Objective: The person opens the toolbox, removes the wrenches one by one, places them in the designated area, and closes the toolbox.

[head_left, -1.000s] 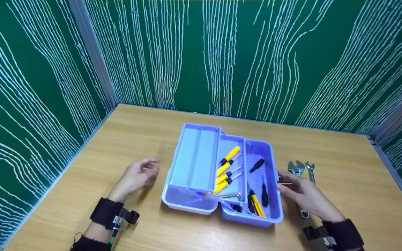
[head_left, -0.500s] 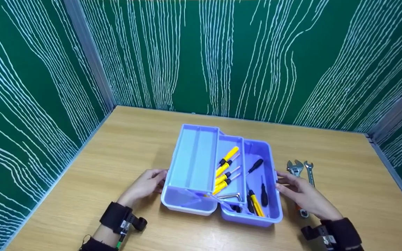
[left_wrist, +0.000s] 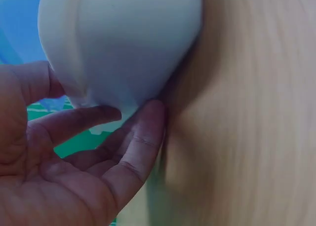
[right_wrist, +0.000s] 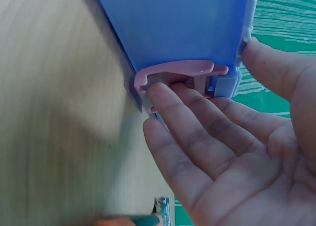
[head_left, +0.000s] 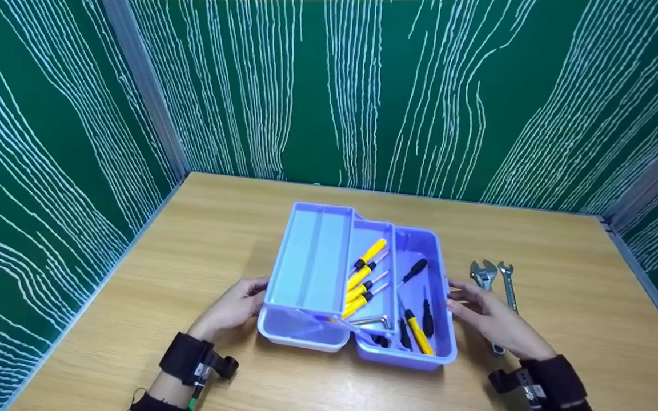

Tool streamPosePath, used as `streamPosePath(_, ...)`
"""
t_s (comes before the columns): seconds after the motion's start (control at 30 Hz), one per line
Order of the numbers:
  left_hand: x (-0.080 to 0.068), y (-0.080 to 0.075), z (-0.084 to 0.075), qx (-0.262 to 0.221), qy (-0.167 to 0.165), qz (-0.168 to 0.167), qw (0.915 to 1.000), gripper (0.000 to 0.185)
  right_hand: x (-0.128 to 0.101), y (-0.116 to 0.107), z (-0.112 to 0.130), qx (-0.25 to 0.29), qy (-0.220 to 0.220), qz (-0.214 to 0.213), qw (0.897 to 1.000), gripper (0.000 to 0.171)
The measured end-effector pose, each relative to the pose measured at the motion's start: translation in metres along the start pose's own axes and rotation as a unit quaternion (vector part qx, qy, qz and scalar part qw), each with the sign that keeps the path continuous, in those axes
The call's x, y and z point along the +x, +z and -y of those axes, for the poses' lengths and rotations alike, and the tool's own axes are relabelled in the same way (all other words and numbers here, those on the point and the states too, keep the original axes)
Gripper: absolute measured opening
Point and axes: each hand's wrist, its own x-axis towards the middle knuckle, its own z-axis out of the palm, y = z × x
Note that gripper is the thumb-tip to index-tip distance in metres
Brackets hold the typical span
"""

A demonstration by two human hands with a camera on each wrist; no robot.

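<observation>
A purple toolbox [head_left: 406, 359] stands unfolded in the head view, with its two inner trays raised. My left hand [head_left: 229, 308] holds its left side; in the left wrist view the thumb [left_wrist: 42, 80] is at the rim and the fingers lie along the outer wall. On the right side, my right hand [head_left: 492, 317] has its fingertips in a pink latch [right_wrist: 177, 67], with the thumb [right_wrist: 269, 63] at the rim. The upper tray [head_left: 313, 257] is bare. In the lower tray lie several yellow screwdrivers [head_left: 357, 292] and a hex key [head_left: 372, 321].
Black screwdrivers [head_left: 428, 319] and a yellow one [head_left: 418, 334] lie in the box's right compartment. An adjustable wrench [head_left: 483, 275] and a smaller wrench [head_left: 509, 285] lie on the table right of the box. A green, white-lined wall [head_left: 317, 114] stands behind.
My left hand has moved right and taken hold of the toolbox's left side. The toolbox has shifted slightly left, with my right hand staying at its latch.
</observation>
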Motion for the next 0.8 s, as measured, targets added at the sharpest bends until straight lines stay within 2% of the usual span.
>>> streamPosePath(0.23,-0.011,-0.011,0.0,0.015,0.003,-0.025,0.9996,0.046,0.003,0.014,0.006,-0.026,-0.002,-0.015,1.0,0.067)
streamPosePath(0.47,-0.017,-0.015,-0.002,0.01,-0.003,-0.056,0.9984,0.044,0.003,0.019,0.005,-0.008,-0.02,-0.013,1.0,0.062)
streamPosePath(0.67,-0.018,-0.015,-0.008,-0.033,-0.036,-0.082,0.9954,0.053,0.004,0.019,0.005,-0.004,-0.03,-0.011,0.999,0.063)
streamPosePath(0.8,-0.018,-0.015,-0.013,-0.072,-0.042,-0.098,0.9916,0.058,0.004,0.02,0.004,0.005,-0.029,-0.005,1.0,0.066)
